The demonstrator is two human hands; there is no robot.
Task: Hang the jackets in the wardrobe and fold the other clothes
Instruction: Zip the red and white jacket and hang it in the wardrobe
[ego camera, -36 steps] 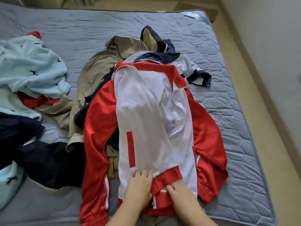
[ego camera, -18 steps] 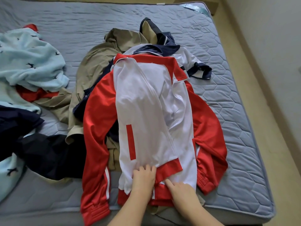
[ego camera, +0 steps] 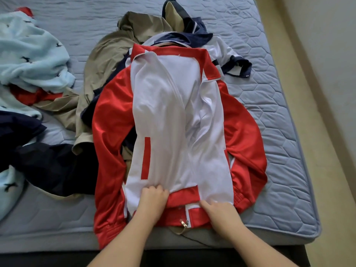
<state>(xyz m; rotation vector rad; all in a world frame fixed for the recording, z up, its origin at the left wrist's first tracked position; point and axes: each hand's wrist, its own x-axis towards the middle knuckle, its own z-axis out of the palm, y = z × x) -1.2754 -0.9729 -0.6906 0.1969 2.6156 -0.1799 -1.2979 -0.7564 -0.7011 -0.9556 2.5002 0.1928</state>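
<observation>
Red-and-white zip-front track jacket (ego camera: 173, 122) lies front-up, panels overlapping, red sleeves spread, on top of a crumpled khaki garment (ego camera: 107, 54) and a navy-and-white top (ego camera: 192, 35). Off to the left, a rumpled pale-blue bird-print fleece (ego camera: 28, 54) and a dark navy garment (ego camera: 48, 166), both unfolded.
</observation>
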